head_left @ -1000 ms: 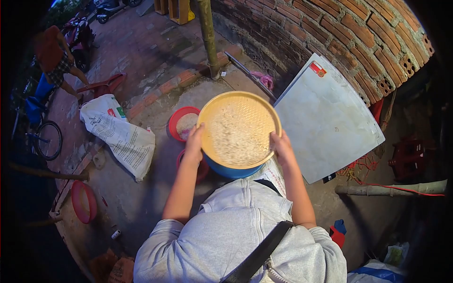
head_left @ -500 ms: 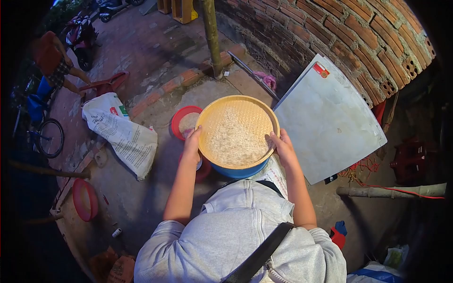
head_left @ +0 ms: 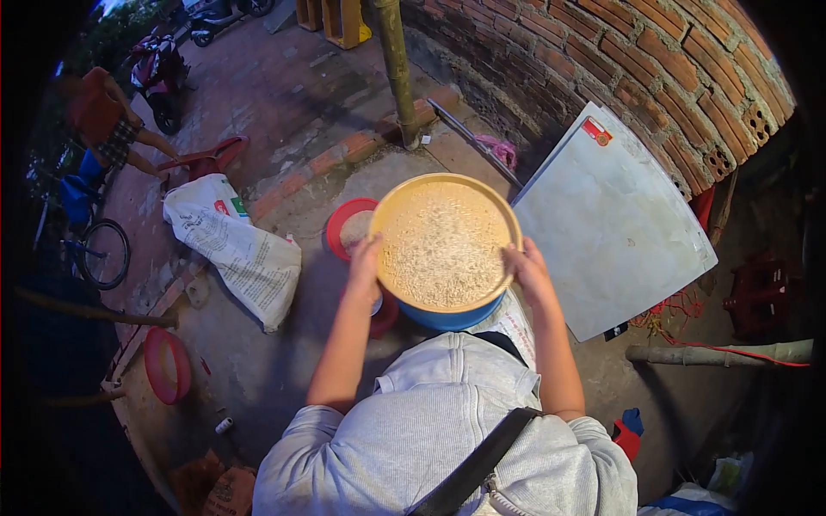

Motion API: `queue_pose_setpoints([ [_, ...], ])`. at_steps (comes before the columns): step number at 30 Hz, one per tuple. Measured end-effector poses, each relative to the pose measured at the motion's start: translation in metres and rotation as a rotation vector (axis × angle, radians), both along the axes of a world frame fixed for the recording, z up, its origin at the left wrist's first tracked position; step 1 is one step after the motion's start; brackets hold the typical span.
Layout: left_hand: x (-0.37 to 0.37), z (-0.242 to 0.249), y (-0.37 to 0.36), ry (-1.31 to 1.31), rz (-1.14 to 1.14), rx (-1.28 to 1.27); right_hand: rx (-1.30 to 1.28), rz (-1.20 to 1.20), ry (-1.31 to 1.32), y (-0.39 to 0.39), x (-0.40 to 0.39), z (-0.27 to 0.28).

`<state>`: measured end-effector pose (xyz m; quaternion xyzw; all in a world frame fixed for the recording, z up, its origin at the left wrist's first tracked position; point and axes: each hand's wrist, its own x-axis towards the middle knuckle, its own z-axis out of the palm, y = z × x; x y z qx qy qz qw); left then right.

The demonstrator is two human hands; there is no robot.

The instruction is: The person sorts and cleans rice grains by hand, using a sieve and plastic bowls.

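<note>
A round woven winnowing basket (head_left: 440, 178) is held out before my chest, with pale grain (head_left: 447, 262) spread over its inside. The grain is slightly blurred and thickest toward the near side. My left hand (head_left: 365, 265) grips the left rim, fingers mostly tucked beneath it. On the right rim my right hand (head_left: 531, 273) is closed, its thumb over the edge. Under the basket shows part of a blue container (head_left: 452, 321). A red bowl (head_left: 335, 230) with grain inside stands beyond my left hand, and another red container (head_left: 386, 320) is partly hidden by my left forearm.
A white printed sack (head_left: 245, 267) lies to the left. At the right a large pale panel (head_left: 615, 232) lies near the brick wall (head_left: 654, 69). A bamboo post (head_left: 396, 73) stands ahead. Far left, a person (head_left: 107, 120) bends over a red object (head_left: 228, 153).
The whole view has shifted a little, so the basket and surroundings appear slightly farther right. Grain in the basket lies differently, spread more widely across the near part. Both hands keep their hold.
</note>
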<state>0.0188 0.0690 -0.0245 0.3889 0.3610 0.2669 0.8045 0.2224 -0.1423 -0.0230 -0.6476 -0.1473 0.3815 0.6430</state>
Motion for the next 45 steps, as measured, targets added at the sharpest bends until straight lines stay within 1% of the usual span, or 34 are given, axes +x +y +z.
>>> queue_pose_setpoints([
  [2, 0.013, -0.001, -0.028, 0.06, 0.002, 0.1, 0.033, -0.183, 0.075, -0.005, 0.017, -0.007],
  [4, 0.028, -0.003, -0.06, 0.043, -0.008, 0.11, 0.104, -0.337, 0.139, -0.01, 0.035, -0.015],
  [6, 0.026, -0.005, -0.055, 0.029, -0.036, 0.085, 0.147, -0.329, 0.164, -0.015, 0.038, -0.02],
  [8, 0.019, 0.009, -0.045, 0.051, -0.081, 0.052, 0.065, -0.301, 0.079, -0.011, 0.026, -0.012],
  [10, 0.01, 0.006, -0.019, 0.086, -0.209, 0.235, 0.102, -0.296, 0.102, -0.009, 0.017, -0.002],
  [11, 0.005, 0.008, -0.007, 0.087, -0.22, 0.489, 0.145, -0.323, 0.114, -0.009, 0.014, -0.001],
  [13, -0.008, 0.051, 0.003, 0.435, -0.111, 0.882, 0.208, -0.336, 0.142, -0.011, 0.016, 0.002],
  [14, -0.01, 0.09, -0.003, 0.319, 0.058, 1.092, 0.209, -0.341, 0.139, -0.014, 0.018, 0.005],
  [15, -0.016, 0.137, -0.014, 0.202, 0.097, 1.141, 0.244, -0.36, 0.123, -0.016, 0.018, 0.01],
  [16, -0.029, 0.17, -0.024, 0.014, 0.062, 1.209, 0.276, -0.377, 0.105, -0.018, 0.02, 0.014],
  [17, -0.04, 0.209, -0.055, -0.33, 0.088, 0.949, 0.272, -0.386, 0.089, -0.02, 0.023, 0.016],
  [18, -0.053, 0.221, -0.055, -0.701, -0.107, 1.174, 0.261, -0.382, 0.081, -0.021, 0.025, 0.018],
  [20, -0.074, 0.287, -0.053, -0.87, -0.811, 1.324, 0.289, -0.409, 0.047, -0.02, 0.025, 0.022],
  [22, -0.05, 0.293, -0.089, -1.394, -0.481, 1.318, 0.278, -0.406, 0.033, -0.018, 0.027, 0.02],
  [23, -0.054, 0.299, -0.094, -1.392, -0.473, 1.326, 0.275, -0.416, 0.024, -0.016, 0.027, 0.02],
  [25, -0.059, 0.311, -0.101, -1.159, -0.537, 1.28, 0.263, -0.425, 0.045, -0.013, 0.021, 0.026],
  [26, -0.058, 0.313, -0.1, -1.164, -0.543, 1.282, 0.241, -0.443, 0.07, -0.013, 0.018, 0.028],
  [28, -0.057, 0.313, -0.099, -1.186, -0.639, 1.254, 0.248, -0.443, 0.08, -0.014, 0.018, 0.022],
  [32, -0.055, 0.314, -0.101, -1.192, -0.696, 1.285, 0.277, -0.402, 0.079, -0.021, 0.028, 0.005],
  [34, -0.06, 0.311, -0.109, -1.145, -0.475, 1.275, 0.271, -0.44, 0.096, -0.02, 0.024, 0.004],
  [35, -0.06, 0.31, -0.109, -1.144, -0.478, 1.276, 0.263, -0.469, 0.11, -0.02, 0.024, 0.004],
  [36, -0.058, 0.31, -0.107, -1.165, -0.55, 1.271, 0.264, -0.468, 0.11, -0.017, 0.02, 0.007],
  [37, -0.056, 0.311, -0.106, -1.185, -0.622, 1.263, 0.272, -0.473, 0.058, -0.011, 0.012, 0.011],
  [38, -0.054, 0.311, -0.107, -1.188, -0.622, 1.262, 0.278, -0.478, 0.004, -0.008, 0.009, 0.014],
  [39, -0.052, 0.311, -0.107, -1.192, -0.644, 1.246, 0.33, -0.404, 0.012, -0.01, 0.011, 0.011],
  [40, -0.052, 0.312, -0.108, -1.194, -0.667, 1.232, 0.332, -0.403, 0.014, -0.012, 0.016, 0.011],
  [41, -0.054, 0.311, -0.108, -1.19, -0.67, 1.237, 0.283, -0.42, -0.001, -0.014, 0.021, 0.013],
  [42, -0.056, 0.309, -0.109, -1.186, -0.613, 1.268, 0.235, -0.435, -0.015, -0.016, 0.026, 0.015],
  [43, -0.058, 0.308, -0.11, -1.181, -0.555, 1.295, 0.286, -0.441, 0.025, -0.021, 0.032, 0.017],
  [45, -0.062, 0.31, -0.108, -1.163, -0.596, 1.269, 0.279, -0.491, 0.041, -0.028, 0.038, 0.02],
])
